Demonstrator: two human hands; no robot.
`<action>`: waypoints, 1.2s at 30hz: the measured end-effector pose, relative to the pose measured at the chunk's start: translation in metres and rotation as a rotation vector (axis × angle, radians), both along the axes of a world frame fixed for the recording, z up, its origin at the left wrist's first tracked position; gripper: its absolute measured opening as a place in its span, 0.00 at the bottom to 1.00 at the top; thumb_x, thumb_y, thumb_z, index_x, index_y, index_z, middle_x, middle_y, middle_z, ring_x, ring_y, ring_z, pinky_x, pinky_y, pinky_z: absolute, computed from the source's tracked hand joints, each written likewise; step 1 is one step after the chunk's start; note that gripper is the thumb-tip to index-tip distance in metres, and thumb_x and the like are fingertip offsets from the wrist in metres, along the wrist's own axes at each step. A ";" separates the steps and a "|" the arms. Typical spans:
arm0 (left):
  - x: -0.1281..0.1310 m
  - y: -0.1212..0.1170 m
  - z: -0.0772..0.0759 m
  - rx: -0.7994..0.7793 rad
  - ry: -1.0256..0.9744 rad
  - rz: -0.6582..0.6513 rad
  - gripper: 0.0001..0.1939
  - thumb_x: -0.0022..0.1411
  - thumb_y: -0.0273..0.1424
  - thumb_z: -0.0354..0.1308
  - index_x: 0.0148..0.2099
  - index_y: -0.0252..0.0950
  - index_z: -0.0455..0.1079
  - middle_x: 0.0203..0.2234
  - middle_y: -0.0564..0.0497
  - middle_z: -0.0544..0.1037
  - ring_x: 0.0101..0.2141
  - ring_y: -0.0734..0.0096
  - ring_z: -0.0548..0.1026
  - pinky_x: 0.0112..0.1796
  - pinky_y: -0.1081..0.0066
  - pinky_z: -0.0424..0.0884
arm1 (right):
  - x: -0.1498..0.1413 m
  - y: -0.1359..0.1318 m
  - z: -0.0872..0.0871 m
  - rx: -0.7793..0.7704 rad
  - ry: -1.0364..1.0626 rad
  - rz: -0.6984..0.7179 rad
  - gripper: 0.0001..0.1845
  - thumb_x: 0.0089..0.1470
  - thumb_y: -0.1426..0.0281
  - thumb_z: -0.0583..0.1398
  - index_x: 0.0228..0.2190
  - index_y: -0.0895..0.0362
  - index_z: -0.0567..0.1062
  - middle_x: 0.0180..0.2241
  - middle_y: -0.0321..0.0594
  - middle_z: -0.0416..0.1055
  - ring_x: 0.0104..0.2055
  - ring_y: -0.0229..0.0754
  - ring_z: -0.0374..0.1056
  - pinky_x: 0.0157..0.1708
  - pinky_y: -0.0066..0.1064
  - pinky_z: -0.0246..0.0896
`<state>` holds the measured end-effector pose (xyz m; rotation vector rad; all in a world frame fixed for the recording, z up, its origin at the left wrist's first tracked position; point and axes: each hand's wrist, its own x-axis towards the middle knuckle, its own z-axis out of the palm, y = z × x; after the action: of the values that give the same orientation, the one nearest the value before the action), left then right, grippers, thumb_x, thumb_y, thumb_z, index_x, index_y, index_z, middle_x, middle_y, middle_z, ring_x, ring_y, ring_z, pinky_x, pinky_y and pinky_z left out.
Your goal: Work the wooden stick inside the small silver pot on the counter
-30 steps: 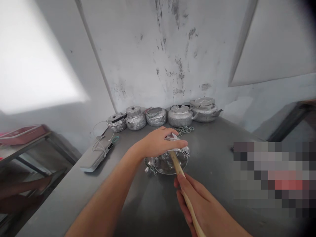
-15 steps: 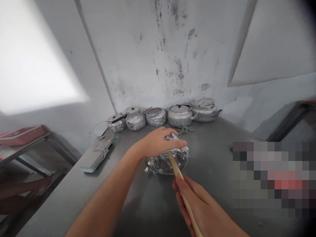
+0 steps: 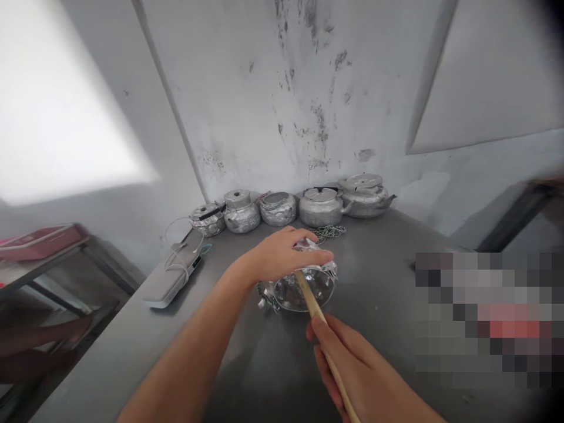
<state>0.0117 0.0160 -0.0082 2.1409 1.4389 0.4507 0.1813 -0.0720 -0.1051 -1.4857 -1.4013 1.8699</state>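
A silvery, crinkled foil-covered pot lies tipped on the table, its round opening facing me. My left hand grips it from above, thumb along the rim and fingers over its far side. My right hand is wrapped round a pale wooden stick, which slants up into the opening. The stick's far end is hidden within the pot below my left hand. A patterned cord hangs at the pot's left side, and another coiled cord lies just behind it.
Along the wall on the grey table stand several metal kettles and pots. A grey case with a white cable is at the left. A pink basket sits on a side table. A pixelated patch covers the right.
My right hand and the wooden stick have shifted very slightly to the left. My left hand and the pot stay nearly in place.
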 end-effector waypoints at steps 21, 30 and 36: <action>0.001 0.000 0.000 -0.003 -0.006 0.013 0.35 0.62 0.63 0.53 0.63 0.49 0.69 0.58 0.47 0.70 0.54 0.52 0.70 0.54 0.57 0.66 | 0.001 0.007 -0.013 0.197 -0.048 0.009 0.23 0.69 0.53 0.44 0.39 0.53 0.71 0.18 0.25 0.58 0.10 0.30 0.52 0.05 0.19 0.51; 0.001 0.000 -0.001 0.000 -0.006 0.007 0.35 0.63 0.63 0.53 0.63 0.48 0.69 0.58 0.47 0.71 0.53 0.52 0.71 0.54 0.58 0.66 | 0.003 0.008 -0.019 0.245 -0.021 0.026 0.25 0.69 0.50 0.44 0.38 0.53 0.70 0.19 0.25 0.58 0.11 0.29 0.52 0.06 0.18 0.53; 0.001 0.000 -0.001 -0.003 -0.010 0.012 0.35 0.62 0.63 0.53 0.63 0.48 0.69 0.58 0.48 0.70 0.54 0.52 0.71 0.55 0.59 0.66 | 0.003 0.011 -0.013 0.218 -0.022 0.034 0.24 0.69 0.52 0.43 0.39 0.54 0.70 0.19 0.24 0.58 0.09 0.29 0.52 0.05 0.19 0.54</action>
<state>0.0123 0.0157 -0.0090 2.1256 1.4464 0.4631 0.1845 -0.0613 -0.1184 -1.3868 -1.5929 1.6629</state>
